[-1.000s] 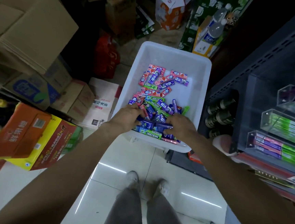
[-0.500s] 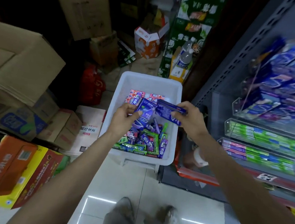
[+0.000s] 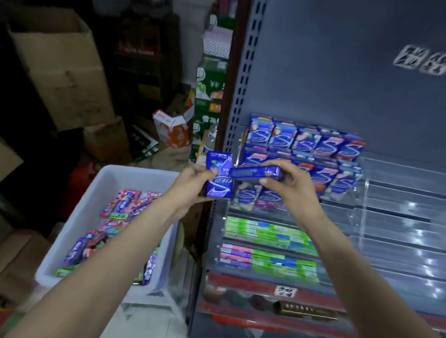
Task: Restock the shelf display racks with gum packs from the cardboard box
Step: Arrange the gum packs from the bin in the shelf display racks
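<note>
**Two gum packs held up before the rack**

A person's bare forearms reach forward from the bottom of the view. Low on the left, under the left forearm, sits a white bin (image 3: pixel 94 198) with loose gum packs scattered inside; no cardboard box holding gum can be picked out.

Further out, the hands meet at mid-height. The left hand (image 3: pixel 190 185) grips a blue pack (image 3: pixel 220 176) standing upright, its printed face toward the camera. The right hand (image 3: pixel 290 188) pinches a second pack (image 3: pixel 255 172) between thumb and fingers, long axis level and running left to right, its left end overlapping the upright pack.

Just beyond and to the right of both hands is the clear rack (image 3: pixel 400 219) on a dark shelf unit. Its top tiers carry matching blue packs (image 3: pixel 303 142) standing upright in rows; lower tiers carry flat green packs (image 3: pixel 267 233). The rack's right half looks unfilled. The right hand is nearer the rack, so its level pack would likely need turning upright to match.
</note>
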`<action>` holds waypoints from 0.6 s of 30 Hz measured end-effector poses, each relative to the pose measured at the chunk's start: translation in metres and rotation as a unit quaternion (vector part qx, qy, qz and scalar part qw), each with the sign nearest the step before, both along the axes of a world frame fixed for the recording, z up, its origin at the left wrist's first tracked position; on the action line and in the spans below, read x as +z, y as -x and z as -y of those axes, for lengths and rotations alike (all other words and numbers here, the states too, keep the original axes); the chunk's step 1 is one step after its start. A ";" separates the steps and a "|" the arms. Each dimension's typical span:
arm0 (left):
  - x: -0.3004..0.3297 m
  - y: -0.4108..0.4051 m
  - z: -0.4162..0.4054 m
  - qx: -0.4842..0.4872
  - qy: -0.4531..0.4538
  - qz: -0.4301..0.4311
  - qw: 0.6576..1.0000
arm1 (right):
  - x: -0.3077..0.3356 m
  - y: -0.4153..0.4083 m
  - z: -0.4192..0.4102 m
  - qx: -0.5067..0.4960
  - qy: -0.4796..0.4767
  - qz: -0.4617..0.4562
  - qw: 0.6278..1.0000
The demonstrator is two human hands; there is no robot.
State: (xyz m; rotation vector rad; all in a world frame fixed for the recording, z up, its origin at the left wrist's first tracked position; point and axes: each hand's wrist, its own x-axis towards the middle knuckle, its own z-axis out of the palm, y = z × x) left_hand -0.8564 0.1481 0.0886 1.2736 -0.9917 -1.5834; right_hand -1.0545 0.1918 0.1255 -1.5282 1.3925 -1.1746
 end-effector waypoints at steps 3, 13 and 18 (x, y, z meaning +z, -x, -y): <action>0.008 0.043 -0.005 0.017 0.013 0.002 1.000 | 0.011 0.045 0.003 0.034 0.002 0.013 0.999; 0.027 0.121 -0.017 0.062 0.064 0.084 0.993 | 0.018 0.105 0.015 -0.015 -0.062 0.114 0.991; 0.027 0.127 -0.022 0.069 0.065 0.105 0.990 | 0.012 0.116 0.010 -0.009 -0.060 0.058 0.996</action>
